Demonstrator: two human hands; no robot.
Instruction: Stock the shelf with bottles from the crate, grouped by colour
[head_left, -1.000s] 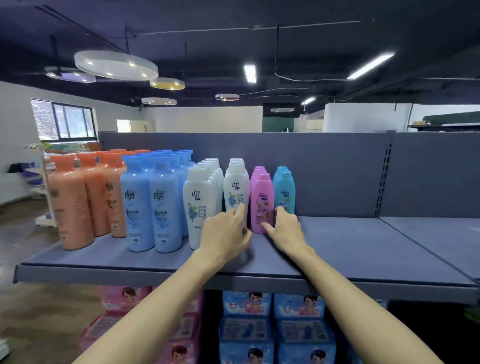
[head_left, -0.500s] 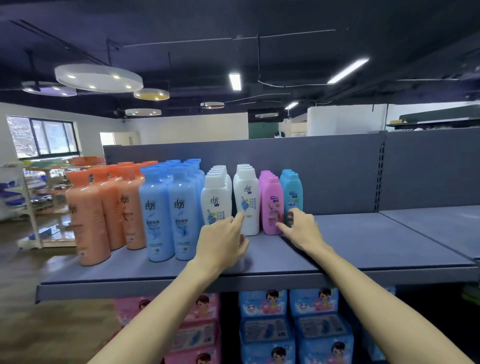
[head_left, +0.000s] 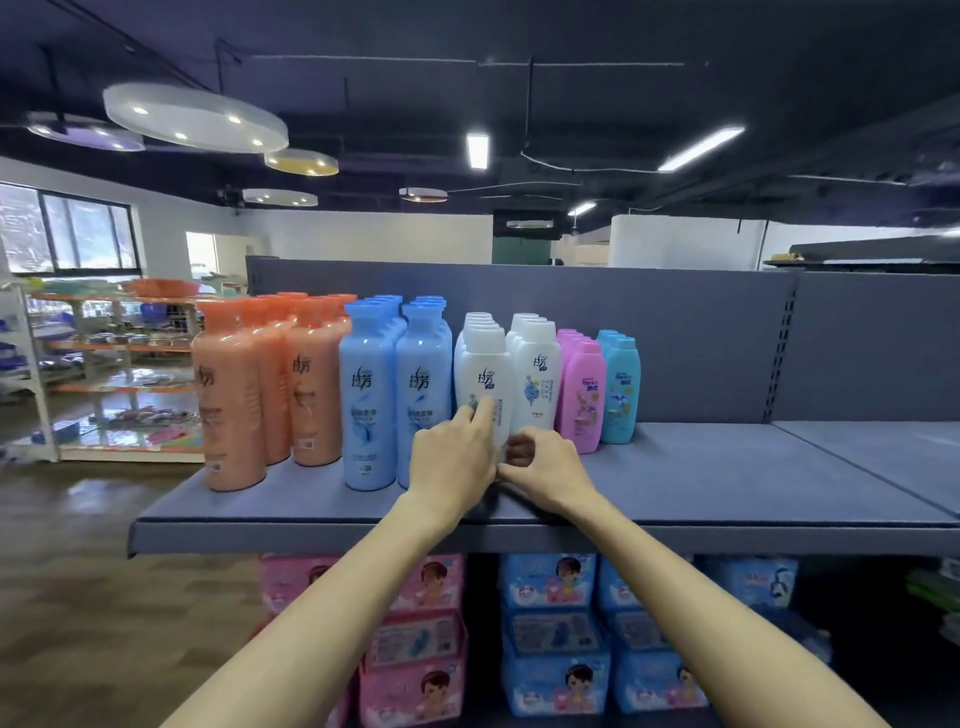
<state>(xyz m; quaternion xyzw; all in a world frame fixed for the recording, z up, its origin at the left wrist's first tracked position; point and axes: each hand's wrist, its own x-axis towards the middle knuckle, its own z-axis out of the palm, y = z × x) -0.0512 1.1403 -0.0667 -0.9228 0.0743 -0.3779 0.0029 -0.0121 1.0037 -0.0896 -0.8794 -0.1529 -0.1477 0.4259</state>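
On the grey shelf (head_left: 675, 467), at the front of the left white row, stands the white shampoo bottle (head_left: 485, 371) both hands are working on. It is upright — long axis vertical, cap up, printed label facing the aisle. The left hand (head_left: 452, 462) lies against its lower front with fingers reaching up over the label; the right hand (head_left: 540, 465) has its fingers curled at the base. Whether either truly clamps the bottle I cannot tell.

It looks like stiff, smooth plastic, probably full and fairly heavy, so slippery under a light touch. The waist below the shoulder seems the safest grip; pushing low at the base should slide it without tipping. Neighbours stand close — blue bottles (head_left: 395, 395) left, pink bottles (head_left: 581, 400) and teal bottles (head_left: 619, 395) right.
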